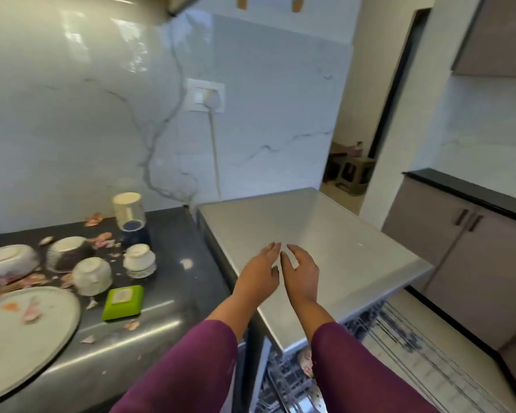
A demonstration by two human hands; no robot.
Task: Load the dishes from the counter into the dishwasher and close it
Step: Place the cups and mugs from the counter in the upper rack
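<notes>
Both hands are empty. The left hand (259, 274) and the right hand (300, 271) hover close together above the steel top of the dishwasher (325, 234), and their fingers (273, 248) are released and only slightly bent.

The dishes wait on the dark table (173, 263) at the left. These are a large plate (21, 332) at the near left, an oval bowl (8, 262) lying upside down, and some overturned cups (91, 275) further in. The dishwasher is open, with its rack (414, 362) pulled out at the near right.

The step in hand seems to be the reach for the next dish. I would take the cups first, one in each hand, because they are nearest. The plate carries peels (32, 312), so it is better to tip these off before loading. It should then be gripped with the thumb on top and carried low over the table edge.
</notes>
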